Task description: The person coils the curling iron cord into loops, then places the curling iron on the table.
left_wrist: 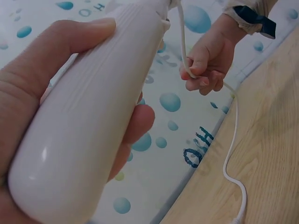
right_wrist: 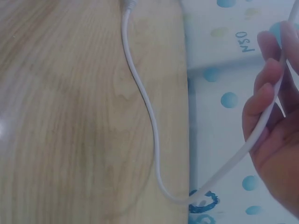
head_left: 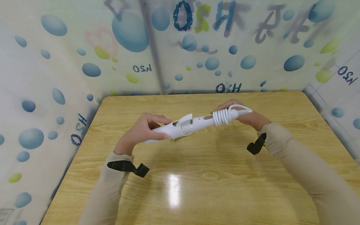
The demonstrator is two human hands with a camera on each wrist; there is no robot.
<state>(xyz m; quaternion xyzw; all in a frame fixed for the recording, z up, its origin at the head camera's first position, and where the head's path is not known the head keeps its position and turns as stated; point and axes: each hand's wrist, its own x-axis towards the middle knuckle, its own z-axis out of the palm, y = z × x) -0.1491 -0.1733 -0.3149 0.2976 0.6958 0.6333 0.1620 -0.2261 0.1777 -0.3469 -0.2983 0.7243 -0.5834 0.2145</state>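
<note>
A long white handheld appliance [head_left: 197,124] is held slanting above the table, with a raised tab on its upper side. Its wide, rounded end is in my left hand [head_left: 142,128], thumb along one side and fingers round the other. White cord coils [head_left: 221,117] circle its narrow end in the head view, beside a ridged cord sleeve [head_left: 244,112]. My right hand [head_left: 250,118] is partly hidden behind them. In the left wrist view, the right thumb and fingers pinch the white cord [left_wrist: 183,37]. From that hand the cord [right_wrist: 148,109] hangs in a loop over the table.
The wooden table [head_left: 202,181] lies beneath both hands. Behind it and at the sides stand walls of printed cloth [head_left: 180,59] with blue and green spots. Dark straps [head_left: 123,165] with small black pieces sit on both wrists.
</note>
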